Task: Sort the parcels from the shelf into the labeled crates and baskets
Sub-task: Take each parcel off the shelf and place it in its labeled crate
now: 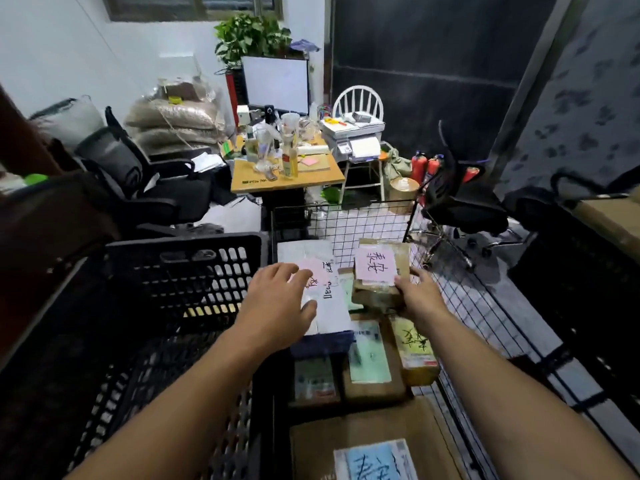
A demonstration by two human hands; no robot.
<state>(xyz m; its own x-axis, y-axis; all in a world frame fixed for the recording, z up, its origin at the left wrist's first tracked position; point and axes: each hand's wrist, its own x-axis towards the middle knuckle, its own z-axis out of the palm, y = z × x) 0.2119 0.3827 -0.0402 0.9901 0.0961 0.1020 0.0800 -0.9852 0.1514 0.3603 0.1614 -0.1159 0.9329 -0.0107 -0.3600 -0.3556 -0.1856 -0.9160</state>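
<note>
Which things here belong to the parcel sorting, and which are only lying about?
Job: left hand resting on white parcel; right hand gripping brown parcel; wire basket; black crate.
Lying about: monitor; printer; plant; fire extinguishers; office chair.

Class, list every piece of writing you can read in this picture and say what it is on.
"Dea", remainder blurred: white parcel.
Handwritten characters, unreadable: pink note on the brown parcel, yellow note, blue note.
Printed shipping labels: too blurred.

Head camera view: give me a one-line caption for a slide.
Left hand rests on a white parcel while right hand grips a pink-labelled brown parcel in the wire basket.
</note>
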